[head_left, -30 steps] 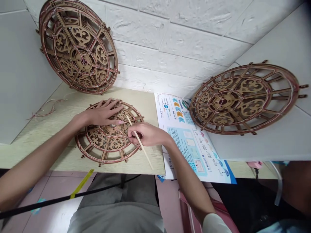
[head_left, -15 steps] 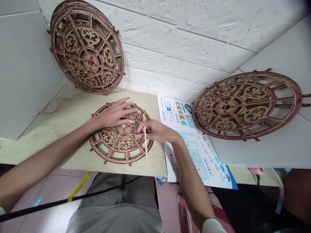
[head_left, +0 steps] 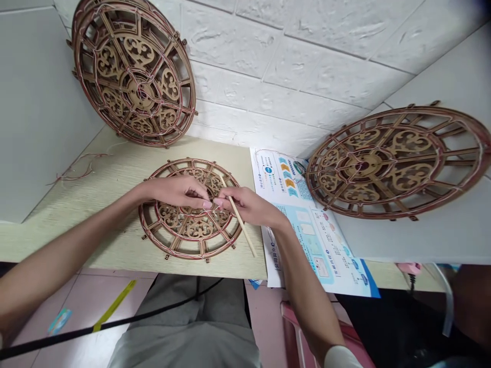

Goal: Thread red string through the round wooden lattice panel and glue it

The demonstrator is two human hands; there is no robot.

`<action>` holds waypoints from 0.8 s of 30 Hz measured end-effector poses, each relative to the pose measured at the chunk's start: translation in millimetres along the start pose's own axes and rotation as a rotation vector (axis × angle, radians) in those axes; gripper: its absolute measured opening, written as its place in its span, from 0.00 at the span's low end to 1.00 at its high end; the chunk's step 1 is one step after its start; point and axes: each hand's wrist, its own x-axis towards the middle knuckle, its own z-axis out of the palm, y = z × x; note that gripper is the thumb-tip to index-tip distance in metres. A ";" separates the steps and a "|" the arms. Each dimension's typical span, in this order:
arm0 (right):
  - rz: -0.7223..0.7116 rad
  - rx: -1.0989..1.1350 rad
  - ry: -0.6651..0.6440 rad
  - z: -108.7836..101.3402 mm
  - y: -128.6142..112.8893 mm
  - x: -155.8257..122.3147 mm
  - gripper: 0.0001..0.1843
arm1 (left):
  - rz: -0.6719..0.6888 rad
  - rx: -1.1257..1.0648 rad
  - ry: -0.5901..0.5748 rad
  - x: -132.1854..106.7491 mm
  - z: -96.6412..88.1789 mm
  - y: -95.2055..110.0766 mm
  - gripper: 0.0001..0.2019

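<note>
1. Our wired wooden openwork disc (head_left: 199, 231) lies flat on the pale tabletop (head_left: 100, 207), its hub partly covered by our hands.
2. Our left hand (head_left: 175, 190) was spread flat over the disc half a second ago; now it has drawn in, thumb and fingertip closed in a pinch toward 3 o'clock of the hub.
3. Our right hand (head_left: 245, 204) meets it there, its thumb and finger also pinched, while gripping a slim pale wooden stick (head_left: 247, 238) that slants from 1 o'clock out past the rim at 4.
4. Thin wires (head_left: 215, 208) show at the fingertips (too fine for us to tell whether the left pinch has caught a strand).
5. For the work, we judge the change means a shift from steadying the disc to fine two-handed handling of the wires.
6. Around the disc, similar discs lean at 11 o'clock (head_left: 140, 94) and between 2 and 3 (head_left: 370, 166); a printed leaflet (head_left: 320, 235) lies toward 3, and loose wire scraps (head_left: 90, 166) between 9 and 10.
</note>
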 end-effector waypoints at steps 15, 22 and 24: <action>0.067 0.133 0.002 7.6 0.5 3.0 0.23 | 0.023 -0.038 0.020 -1.4 -0.6 -0.8 0.11; 0.077 0.216 -0.022 12.0 0.6 5.4 0.17 | 0.022 0.010 0.017 -4.1 -4.8 1.4 0.11; 0.099 0.223 -0.014 13.9 3.7 4.8 0.13 | 0.007 0.016 0.005 -4.4 -4.9 0.7 0.11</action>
